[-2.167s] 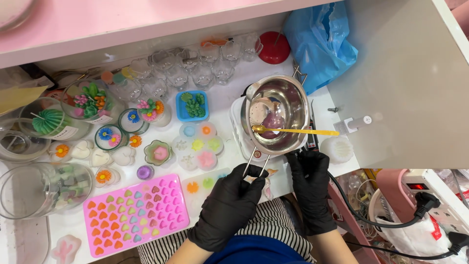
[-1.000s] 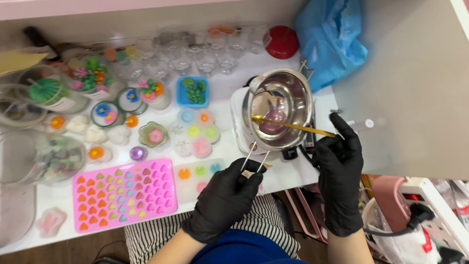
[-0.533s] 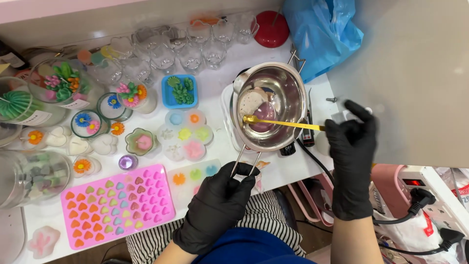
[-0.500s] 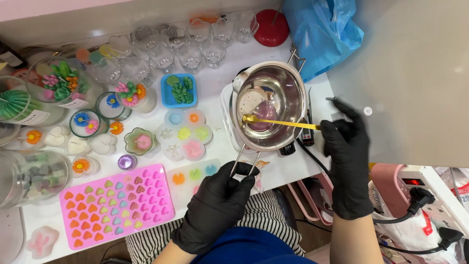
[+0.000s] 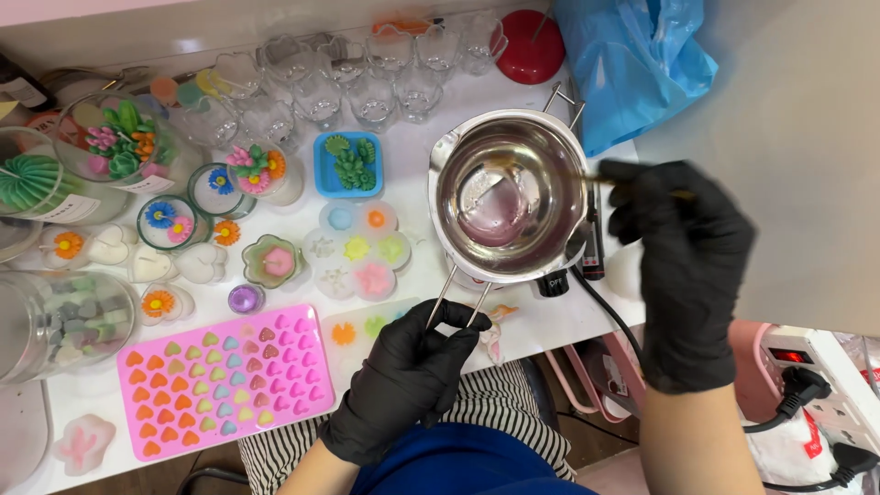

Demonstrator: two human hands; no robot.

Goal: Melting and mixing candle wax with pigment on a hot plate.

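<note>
Gripping the wire handle (image 5: 458, 298) near its end, the left hand (image 5: 403, 380) is closed round the two thin rods, steadying the steel melting pot (image 5: 511, 194) that sits just beyond its knuckles on a small white heater (image 5: 477, 275). The right hand (image 5: 683, 247) is curled shut on the far end of a thin yellow stirring stick (image 5: 541, 172), whose blurred tip reaches into the pot, across from the fingers (image 5: 632, 188).

The pot looks rigid, smooth and probably hot, with a shallow pool of purplish melted wax (image 5: 490, 220) that would slosh if tipped, so the long wire handle is the sensible place to hold it. The stick seems light and slightly flexible, best pinched at its dry end.

Compared with half a second ago, the right hand has closed on the stick and swung it toward the pot's far rim, where earlier it lay across the middle. The left hand has kept its grip. A pink heart mould (image 5: 229, 380) lies left of that hand.
</note>
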